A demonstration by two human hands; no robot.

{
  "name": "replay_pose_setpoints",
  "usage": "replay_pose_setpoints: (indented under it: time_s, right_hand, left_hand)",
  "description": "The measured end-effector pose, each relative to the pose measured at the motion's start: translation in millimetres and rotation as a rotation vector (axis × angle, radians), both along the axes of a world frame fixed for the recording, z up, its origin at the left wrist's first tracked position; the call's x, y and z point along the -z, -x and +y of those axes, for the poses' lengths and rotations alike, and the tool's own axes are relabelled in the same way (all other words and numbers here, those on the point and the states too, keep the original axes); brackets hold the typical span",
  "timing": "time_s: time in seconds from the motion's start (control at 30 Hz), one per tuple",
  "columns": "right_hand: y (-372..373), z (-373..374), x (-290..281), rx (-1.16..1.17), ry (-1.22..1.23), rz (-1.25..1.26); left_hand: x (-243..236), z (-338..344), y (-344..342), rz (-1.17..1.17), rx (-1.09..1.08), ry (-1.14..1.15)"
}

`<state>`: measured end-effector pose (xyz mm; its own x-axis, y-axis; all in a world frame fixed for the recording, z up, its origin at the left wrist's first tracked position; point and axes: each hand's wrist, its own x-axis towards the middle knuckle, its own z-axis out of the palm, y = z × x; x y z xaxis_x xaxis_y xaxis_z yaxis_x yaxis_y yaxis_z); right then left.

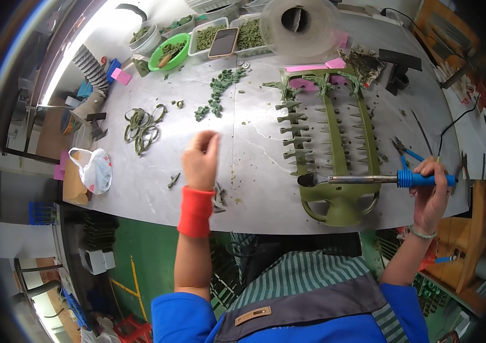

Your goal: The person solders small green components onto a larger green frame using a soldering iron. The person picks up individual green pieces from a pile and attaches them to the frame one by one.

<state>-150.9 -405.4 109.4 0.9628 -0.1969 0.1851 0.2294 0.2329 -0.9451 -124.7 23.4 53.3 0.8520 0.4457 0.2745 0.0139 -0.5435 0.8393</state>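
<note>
My right hand [430, 197] is closed round the blue handle of a soldering iron [363, 179]. The iron lies level, pointing left, its dark broad tip over the lower left of a green three-barred frame [341, 208]. Rows of small pointed green pieces [295, 130] stick out from the frame's bars, and leaf-like clusters sit at its far end. Left of the frame, my left hand [200, 163] is raised above the table, thumb and fingers pinched together; whatever they hold, if anything, is too small to tell. Loose green pieces [219, 199] lie partly hidden behind its wrist.
Green rings [141, 130] and a cluster of dark green bits [218, 94] lie on the grey table [243, 200]. Pliers [404, 151] rest right of the frame. At the back stand a green bowl [181, 60], tubs of green pieces [211, 37] under a phone [223, 42], and a translucent drum [323, 34].
</note>
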Motion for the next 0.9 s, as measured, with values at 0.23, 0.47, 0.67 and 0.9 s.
replay_pose_setpoints:
  time_s: [0.23,0.47,0.67,0.9]
  right_hand:
    - [1.1,5.6,-3.8,-0.022,0.041,-0.006]
    - [4.9,12.1,-13.4,0.03,0.061,-0.012]
    - [7.9,13.3,-18.2,0.047,0.029,-0.014]
    - [9.7,5.1,-19.7,0.036,0.017,-0.002]
  left_hand:
    - [29.0,26.2,16.4,0.416,-0.031,-0.419]
    - [35.8,21.0,23.1,0.283,0.058,-0.69]
    - [30.9,45.7,39.3,0.201,0.151,-0.7]
    - [2.6,20.0,45.8,0.157,0.191,0.256]
